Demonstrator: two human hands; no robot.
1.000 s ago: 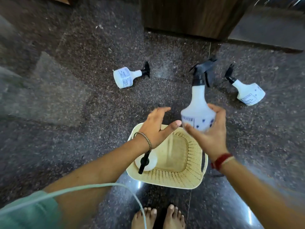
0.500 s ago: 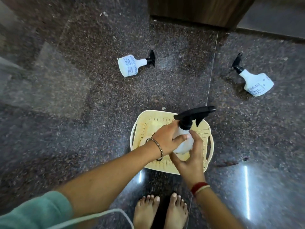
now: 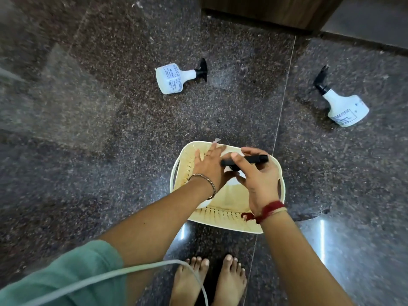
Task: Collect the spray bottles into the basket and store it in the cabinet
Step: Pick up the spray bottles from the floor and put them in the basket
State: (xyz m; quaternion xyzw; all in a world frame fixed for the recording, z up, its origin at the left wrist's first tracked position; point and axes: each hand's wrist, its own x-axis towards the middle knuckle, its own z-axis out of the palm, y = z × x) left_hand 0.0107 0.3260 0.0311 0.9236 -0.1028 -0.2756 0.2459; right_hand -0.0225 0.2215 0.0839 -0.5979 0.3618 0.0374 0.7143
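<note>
Our right hand (image 3: 259, 180) is curled around the neck of a white spray bottle (image 3: 234, 181), thumb and fingers pinching it just under the black trigger head (image 3: 245, 160), which points to the right across the basket's opening. Our left hand (image 3: 209, 166) lies flat with its fingers spread, palm against the left side of that same bottle, a metal bangle (image 3: 204, 184) on the wrist. The bottle stands low inside the cream perforated basket (image 3: 225, 214), its body mostly hidden by our hands. Under our left forearm a rounded white shape shows in the basket's near left corner; we cannot tell what it is. A red thread band (image 3: 270, 209) circles our right wrist.

The basket sits on the dark speckled stone floor (image 3: 88, 129), just ahead of our bare feet (image 3: 208, 281). Two more spray bottles lie on their sides well beyond it: one (image 3: 171, 78) ahead and to the left, nozzle pointing right, another (image 3: 344, 106) off to the right, nozzle pointing away. A wooden cabinet base (image 3: 265, 12) edges the top of the view. A teal sleeve (image 3: 66, 274) and a pale cable (image 3: 132, 270) cross the lower left
</note>
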